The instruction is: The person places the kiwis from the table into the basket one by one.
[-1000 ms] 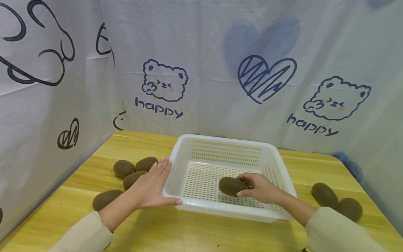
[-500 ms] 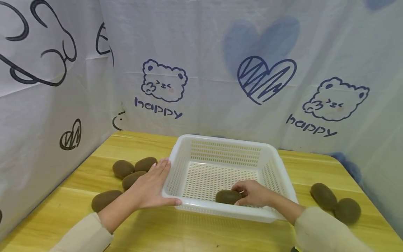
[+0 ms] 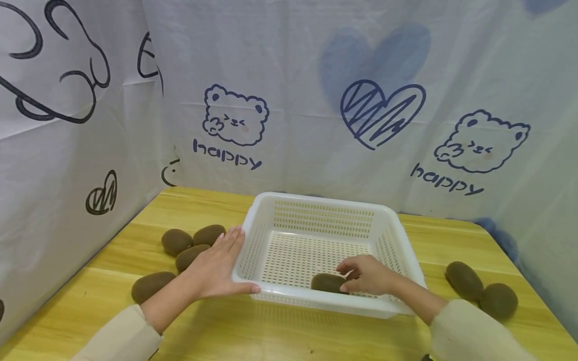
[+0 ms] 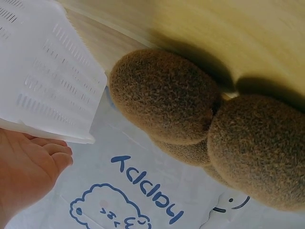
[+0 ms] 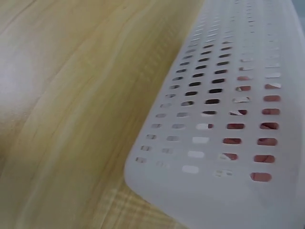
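Note:
A white plastic basket (image 3: 329,299) with slotted walls stands on the table. Inside it, close to the front wall, lies one brown kiwi (image 3: 327,283). My right hand (image 3: 372,275) is over the basket floor just right of this fruit; its fingers are parted from the kiwi and the thumb is at its near end. With fingers straight, my left hand (image 3: 218,271) rests along the basket's left rim, thumb on the front corner. In the left wrist view, the left hand (image 4: 28,171) touches the basket rim. The right wrist view shows the basket's outer wall (image 5: 224,129), with skin glimpsed through slots.
Several kiwis (image 3: 176,242) lie on the wooden table (image 3: 289,336) left of the basket, beside the left hand and forearm. Two more kiwis (image 3: 498,302) touch each other at the right. A printed cloth (image 3: 298,100) hangs behind the table and along its sides.
My right hand has lowered the kiwi to the basket floor near the front wall, then loosened its fingers from it and shifted slightly right. My left hand stays on the rim.

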Demonstrator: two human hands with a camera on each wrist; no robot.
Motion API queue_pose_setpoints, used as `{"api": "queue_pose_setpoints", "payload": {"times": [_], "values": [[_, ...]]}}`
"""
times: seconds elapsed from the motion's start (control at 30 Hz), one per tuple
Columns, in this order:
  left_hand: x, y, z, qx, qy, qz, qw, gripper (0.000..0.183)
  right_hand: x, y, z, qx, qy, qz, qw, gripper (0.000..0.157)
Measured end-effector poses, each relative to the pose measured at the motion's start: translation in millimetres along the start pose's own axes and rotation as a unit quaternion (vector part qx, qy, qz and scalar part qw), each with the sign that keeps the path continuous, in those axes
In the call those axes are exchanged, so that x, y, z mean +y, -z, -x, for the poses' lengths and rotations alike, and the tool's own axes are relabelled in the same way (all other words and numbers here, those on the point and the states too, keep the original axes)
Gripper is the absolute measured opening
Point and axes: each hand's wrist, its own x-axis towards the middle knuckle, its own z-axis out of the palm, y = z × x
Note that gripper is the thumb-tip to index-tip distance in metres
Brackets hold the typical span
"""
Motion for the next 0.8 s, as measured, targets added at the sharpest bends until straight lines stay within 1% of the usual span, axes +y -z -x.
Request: {"api": "queue_pose_setpoints", "payload": {"times": [0.1,0.2,0.27,0.4,0.5,0.6,0.67,0.8], "values": [[-0.5,-1.0,0.1,0.000,0.001,0.002,1.0000,0.114,-3.8,3.5,3.6,0.029,-0.005,0.011,1.000,0.040],[-0.8,-1.8,0.1,0.002,0.000,0.003,1.0000,0.114,-7.5,7.1,7.3,0.068,0.000,0.022,0.997,0.037],[-0.9,-2.2,0.2,0.003,-0.001,0.002,1.0000,0.114,-9.3,9.4,10.2,0.097,0.001,0.026,0.995,0.036],[-1.0,-2.9,0.6,0.002,-0.001,0.001,1.0000,0.114,-11.4,13.1,16.5,0.153,-0.016,0.022,0.988,0.034],[-1.2,-3.2,0.8,0.003,0.001,0.003,1.0000,0.114,-12.3,14.4,22.0,0.195,-0.025,0.026,0.980,0.034],[-1.4,-3.4,0.9,0.004,0.000,0.005,1.0000,0.114,-11.8,15.2,27.6,0.237,-0.022,0.033,0.971,0.032],[-1.5,-3.5,0.9,0.005,0.000,0.006,1.0000,0.114,-10.4,15.8,31.1,0.266,-0.015,0.043,0.963,0.031],[-1.4,-4.0,1.3,0.005,0.002,0.009,0.9999,0.114,-7.0,19.7,39.4,0.315,-0.021,0.061,0.947,0.031]]}}
